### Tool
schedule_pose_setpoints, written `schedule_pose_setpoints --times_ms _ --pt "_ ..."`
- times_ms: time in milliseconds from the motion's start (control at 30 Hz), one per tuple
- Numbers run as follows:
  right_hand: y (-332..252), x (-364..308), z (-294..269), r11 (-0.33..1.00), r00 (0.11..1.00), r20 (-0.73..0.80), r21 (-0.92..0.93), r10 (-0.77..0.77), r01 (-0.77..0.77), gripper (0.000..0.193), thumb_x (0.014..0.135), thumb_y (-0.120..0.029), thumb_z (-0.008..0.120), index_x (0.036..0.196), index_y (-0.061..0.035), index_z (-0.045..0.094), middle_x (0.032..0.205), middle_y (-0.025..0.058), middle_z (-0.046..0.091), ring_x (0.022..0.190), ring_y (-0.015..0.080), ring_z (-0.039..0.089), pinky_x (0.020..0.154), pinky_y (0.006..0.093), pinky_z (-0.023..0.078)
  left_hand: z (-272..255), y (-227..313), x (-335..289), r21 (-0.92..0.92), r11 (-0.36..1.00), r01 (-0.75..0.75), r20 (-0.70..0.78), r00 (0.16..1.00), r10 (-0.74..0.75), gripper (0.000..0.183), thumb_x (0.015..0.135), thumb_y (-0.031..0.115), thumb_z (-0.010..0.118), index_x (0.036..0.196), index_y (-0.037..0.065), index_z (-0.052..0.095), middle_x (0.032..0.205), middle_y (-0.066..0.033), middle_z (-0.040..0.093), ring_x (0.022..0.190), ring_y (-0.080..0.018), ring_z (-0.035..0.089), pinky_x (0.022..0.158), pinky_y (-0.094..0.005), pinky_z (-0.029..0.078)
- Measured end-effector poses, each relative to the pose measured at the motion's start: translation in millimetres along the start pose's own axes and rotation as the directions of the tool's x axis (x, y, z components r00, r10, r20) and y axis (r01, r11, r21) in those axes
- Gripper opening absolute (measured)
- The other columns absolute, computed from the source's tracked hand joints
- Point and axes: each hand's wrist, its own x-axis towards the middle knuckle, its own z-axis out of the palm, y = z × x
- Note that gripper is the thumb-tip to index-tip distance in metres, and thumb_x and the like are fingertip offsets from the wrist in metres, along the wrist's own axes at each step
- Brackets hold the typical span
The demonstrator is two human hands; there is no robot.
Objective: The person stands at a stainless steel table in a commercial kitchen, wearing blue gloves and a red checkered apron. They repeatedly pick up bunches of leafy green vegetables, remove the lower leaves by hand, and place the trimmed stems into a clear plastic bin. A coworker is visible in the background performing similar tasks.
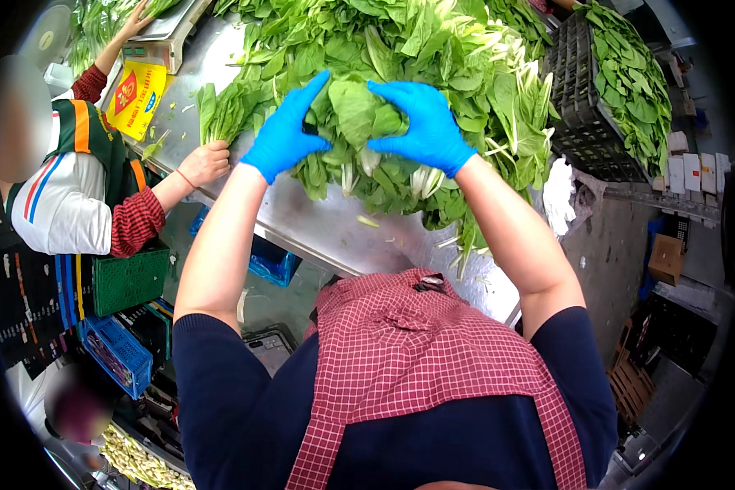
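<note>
A large heap of leafy greens [416, 41] with pale stems covers the metal table [335, 233]. My left hand [290, 131], in a blue glove, curves around the left side of a bunch of leafy greens [353, 114], thumb and fingers apart with leaves between them. From the right, my right hand [425, 122], also blue-gloved, cups the same bunch, its thumb near the pale stems. The bunch's stems point toward me. Leaves partly hide where my fingers press. Loose leaves and stems surround both hands.
At left, a co-worker's hand [207, 163] holds a small bunch; their other hand reaches near a scale [159, 51]. A yellow package [136, 100] lies nearby. A black crate [576, 106] of greens stands at right, white plastic [559, 196] by the table edge. Blue [273, 261] and green crates [131, 282] stand below left.
</note>
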Motion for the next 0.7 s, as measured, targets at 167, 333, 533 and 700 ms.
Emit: schedule_pose_setpoints --times_ms 167,333,533,700 --pt "11.4 8.2 -10.7 0.990 0.995 -0.008 0.095 0.101 -0.100 0.072 0.066 -0.035 0.080 0.130 -0.0151 0.055 0.116 0.0152 0.059 0.107 0.0326 0.056 0.095 0.0401 0.043 -3.1 2.1 24.1 -0.180 0.981 -0.070 0.005 0.997 0.072 0.095 0.061 0.006 0.079 0.144 0.022 0.036 0.122 -0.0167 0.051 0.112 -0.0304 0.053 0.095 -0.0374 0.045" --pt "31.9 12.0 -10.0 0.924 0.975 -0.107 0.354 0.196 -0.147 0.063 0.069 -0.038 0.078 0.123 -0.0122 0.060 0.115 0.0146 0.062 0.106 0.0297 0.059 0.094 0.0376 0.046 -2.6 17.9 43.9 -0.338 0.938 -0.077 0.029 0.995 0.092 0.088 0.064 0.004 0.078 0.142 0.013 0.039 0.130 -0.0152 0.050 0.116 -0.0245 0.051 0.097 -0.0351 0.045" --pt "23.3 5.7 -25.1 0.934 0.988 0.031 0.322 0.153 -0.155 0.065 0.072 -0.033 0.077 0.130 -0.0131 0.055 0.122 0.0138 0.058 0.113 0.0264 0.056 0.098 0.0372 0.043 -1.7 11.2 30.8 -0.297 0.951 -0.086 0.026 0.995 0.097 0.090 0.066 0.005 0.076 0.145 0.014 0.033 0.136 -0.0161 0.043 0.125 -0.0280 0.043 0.105 -0.0377 0.037" --pt "19.6 0.5 -30.4 0.978 0.976 0.212 0.193 0.042 -0.084 0.071 0.073 -0.039 0.077 0.135 -0.0176 0.049 0.122 0.0153 0.056 0.113 0.0290 0.054 0.098 0.0404 0.043 19.0 -1.0 -5.7 -0.219 0.965 -0.148 -0.047 0.989 0.141 0.102 0.062 0.015 0.078 0.148 0.010 0.022 0.142 -0.0180 0.035 0.131 -0.0321 0.035 0.110 -0.0402 0.029"
